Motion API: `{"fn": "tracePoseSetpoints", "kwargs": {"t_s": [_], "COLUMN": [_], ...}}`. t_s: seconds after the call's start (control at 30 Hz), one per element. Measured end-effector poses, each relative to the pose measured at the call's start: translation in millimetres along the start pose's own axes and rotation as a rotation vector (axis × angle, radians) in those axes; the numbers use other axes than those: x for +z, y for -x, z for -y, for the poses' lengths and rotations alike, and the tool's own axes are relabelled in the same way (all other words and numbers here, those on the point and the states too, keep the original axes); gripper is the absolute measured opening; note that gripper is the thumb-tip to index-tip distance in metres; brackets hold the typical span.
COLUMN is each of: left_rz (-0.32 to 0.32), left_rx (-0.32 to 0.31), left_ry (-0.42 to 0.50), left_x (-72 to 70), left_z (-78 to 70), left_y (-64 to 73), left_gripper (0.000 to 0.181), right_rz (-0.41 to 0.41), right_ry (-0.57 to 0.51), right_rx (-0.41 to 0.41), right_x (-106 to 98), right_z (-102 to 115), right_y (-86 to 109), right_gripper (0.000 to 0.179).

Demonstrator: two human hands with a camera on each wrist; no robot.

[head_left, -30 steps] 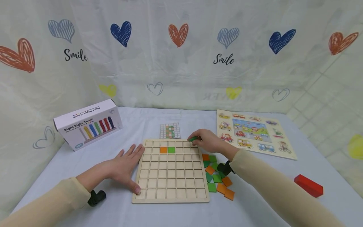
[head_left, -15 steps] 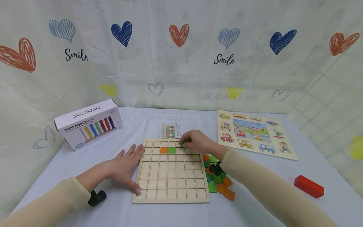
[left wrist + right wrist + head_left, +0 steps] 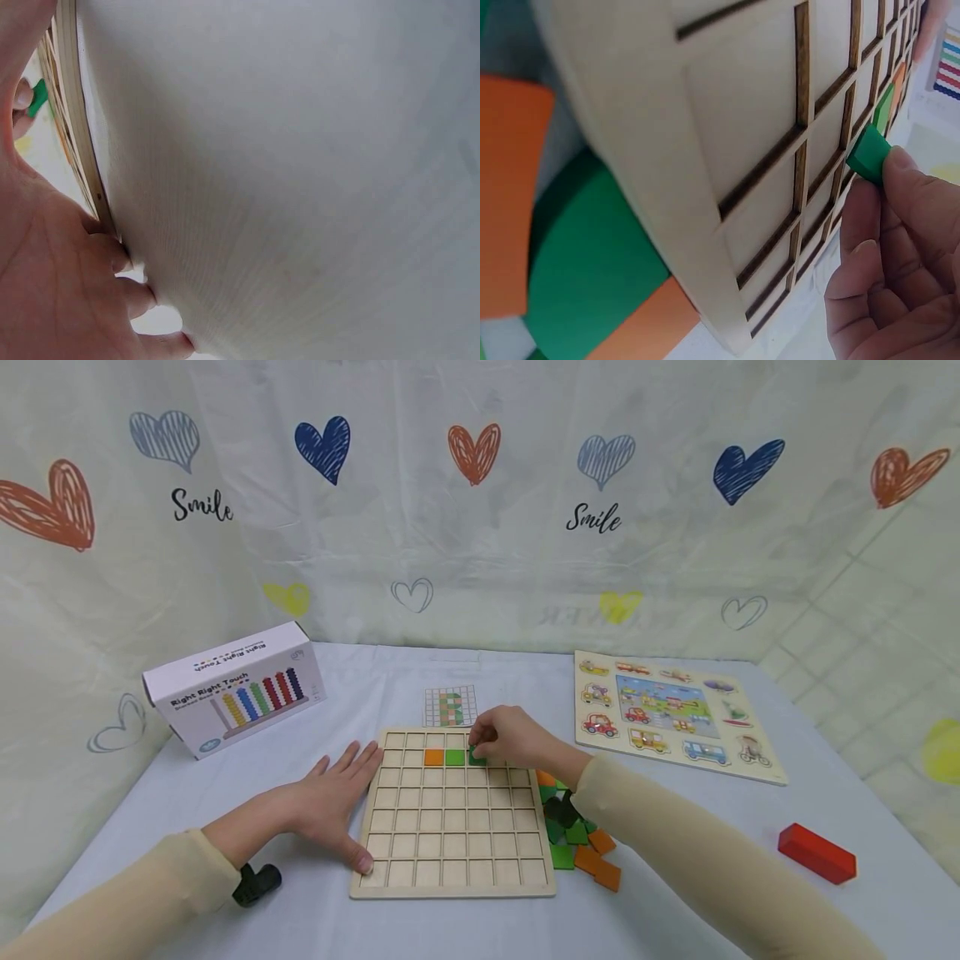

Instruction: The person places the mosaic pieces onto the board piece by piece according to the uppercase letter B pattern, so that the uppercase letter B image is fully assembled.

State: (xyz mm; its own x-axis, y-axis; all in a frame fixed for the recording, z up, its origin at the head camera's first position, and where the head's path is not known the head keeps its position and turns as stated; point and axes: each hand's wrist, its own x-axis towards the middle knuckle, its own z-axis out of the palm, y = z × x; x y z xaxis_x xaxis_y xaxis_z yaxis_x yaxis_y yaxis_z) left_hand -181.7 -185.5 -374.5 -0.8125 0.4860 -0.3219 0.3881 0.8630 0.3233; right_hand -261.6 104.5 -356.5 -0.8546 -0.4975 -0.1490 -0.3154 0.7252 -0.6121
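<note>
My right hand pinches a dark green tile between thumb and fingertips, tilted close over a cell in the second row of the wooden grid board. Just left of it, a light green tile and an orange tile lie in neighbouring cells. My left hand rests with fingers spread along the board's left edge, its thumb on the lower left corner. In the left wrist view, the left palm lies against the board's side.
Loose green and orange tiles lie right of the board, partly under the right wrist. A small pattern card sits behind it. A picture puzzle lies back right, a red block far right, a white box back left.
My right hand has carried the dark green tile left from the board's upper right corner, then down to the second row beside the light green tile. My left hand has stayed put.
</note>
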Motion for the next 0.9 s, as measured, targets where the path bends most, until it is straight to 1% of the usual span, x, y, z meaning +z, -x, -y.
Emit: {"fn": "tracePoseSetpoints", "kwargs": {"t_s": [0.23,0.57,0.9], "left_rz": [-0.005,-0.002,-0.003], "left_rx": [0.003,-0.004,-0.012], "left_ry": [-0.003,-0.007,-0.015], "left_x": [0.4,0.4,0.8], "left_z": [0.4,-0.5,-1.5], "left_y": [-0.1,-0.6,-0.6], "left_gripper": [0.147,0.147,0.146], "right_rz": [-0.008,-0.028,-0.025], "right_ry": [0.041,0.089,0.107], "right_rx": [-0.014,-0.009,-0.011], "right_x": [3.0,5.9,7.4], "right_z": [-0.2,0.4,-2.0], "right_y": [-1.5,-0.9,0.3], "right_gripper": [0.004,0.003,0.005]}}
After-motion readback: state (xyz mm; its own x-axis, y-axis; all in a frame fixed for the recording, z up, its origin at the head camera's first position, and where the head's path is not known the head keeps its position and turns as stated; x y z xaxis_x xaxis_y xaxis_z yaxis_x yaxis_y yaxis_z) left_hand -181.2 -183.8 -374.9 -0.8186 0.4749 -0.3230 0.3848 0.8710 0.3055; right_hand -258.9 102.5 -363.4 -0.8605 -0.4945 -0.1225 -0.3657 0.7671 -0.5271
